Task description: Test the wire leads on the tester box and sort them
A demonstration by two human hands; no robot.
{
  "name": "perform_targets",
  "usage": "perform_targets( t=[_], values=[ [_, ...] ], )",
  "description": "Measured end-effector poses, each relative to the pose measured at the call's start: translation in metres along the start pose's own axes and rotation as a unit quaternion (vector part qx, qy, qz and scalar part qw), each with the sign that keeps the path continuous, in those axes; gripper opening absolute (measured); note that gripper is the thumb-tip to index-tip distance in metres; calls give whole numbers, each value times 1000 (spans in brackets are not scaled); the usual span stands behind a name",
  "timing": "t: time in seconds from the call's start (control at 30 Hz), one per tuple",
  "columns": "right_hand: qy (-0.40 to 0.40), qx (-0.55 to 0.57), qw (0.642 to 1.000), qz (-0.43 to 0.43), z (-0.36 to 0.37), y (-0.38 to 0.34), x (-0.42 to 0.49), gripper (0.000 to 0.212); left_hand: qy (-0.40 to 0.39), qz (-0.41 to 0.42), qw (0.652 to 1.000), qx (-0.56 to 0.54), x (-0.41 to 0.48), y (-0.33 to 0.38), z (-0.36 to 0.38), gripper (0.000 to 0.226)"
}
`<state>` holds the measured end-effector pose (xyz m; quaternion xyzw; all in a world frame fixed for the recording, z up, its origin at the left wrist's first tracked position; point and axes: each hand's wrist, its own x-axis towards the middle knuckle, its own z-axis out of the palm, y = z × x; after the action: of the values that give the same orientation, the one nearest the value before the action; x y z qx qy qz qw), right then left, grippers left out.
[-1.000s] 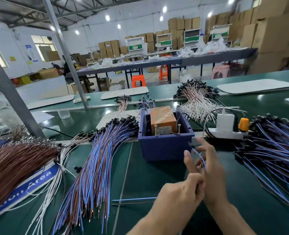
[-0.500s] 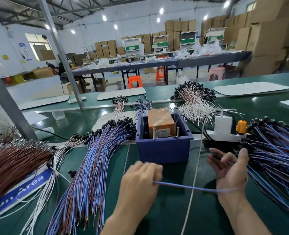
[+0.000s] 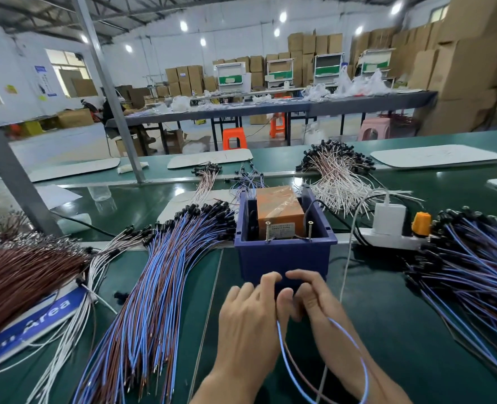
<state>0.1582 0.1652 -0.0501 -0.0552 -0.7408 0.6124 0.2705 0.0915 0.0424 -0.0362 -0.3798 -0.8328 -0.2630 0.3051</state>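
The curled fingers (image 3: 266,282) of the left hand (image 3: 248,319) and those of the right hand (image 3: 318,300) met thumb to thumb, each closed on one end of a thin blue-and-brown wire lead (image 3: 281,349), which sagged in a loop toward the wrists. The hands hid its tips and part of the front wall of the dark blue plastic bin (image 3: 282,258) just behind them. In that bin sat the orange tape-wrapped tester box (image 3: 279,211) with two upright screws at its near edge. A fanned pile of blue-and-brown leads (image 3: 154,287) lay left of the bin and a second such pile (image 3: 474,272) lay right. A white power strip (image 3: 392,242) carried a white charger and an orange plug. The box's label was too small to read; a blue strip sign (image 3: 37,319) at left read "Area".
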Motion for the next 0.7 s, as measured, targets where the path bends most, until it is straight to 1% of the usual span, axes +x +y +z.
perform_targets(
  t=[0.1,0.2,0.23,0.3,0.37,0.47,0.57,0.63,0.7],
  values=[
    [-50,14,998,27,3,-10,-4,34,-32,-30,997,-67,-1,3,0,26],
    [-83,38,993,72,3,-20,-5,33,-51,-44,991,-113,-4,3,3,27],
    [-81,24,994,70,2,-21,-6,34,-62,-52,989,-128,-4,2,4,29],
    [-75,-59,995,28,-1,-20,-7,36,-76,-61,983,-156,-6,1,7,32],
    [-83,-108,991,3,-3,-18,-6,36,-84,-59,980,-173,-7,0,7,36],
    [-74,-96,993,10,-5,-12,-5,31,-109,-79,971,-196,-8,-1,6,29],
    [-60,-104,993,3,-6,-7,-4,38,-127,-104,962,-217,-7,-3,5,18],
    [-56,-102,993,-4,-6,-5,-4,44,-130,-110,959,-226,-7,-3,5,20],
    [-46,-67,997,7,-7,-1,-3,49,-125,-107,959,-230,-9,-3,7,24]
  ],
)
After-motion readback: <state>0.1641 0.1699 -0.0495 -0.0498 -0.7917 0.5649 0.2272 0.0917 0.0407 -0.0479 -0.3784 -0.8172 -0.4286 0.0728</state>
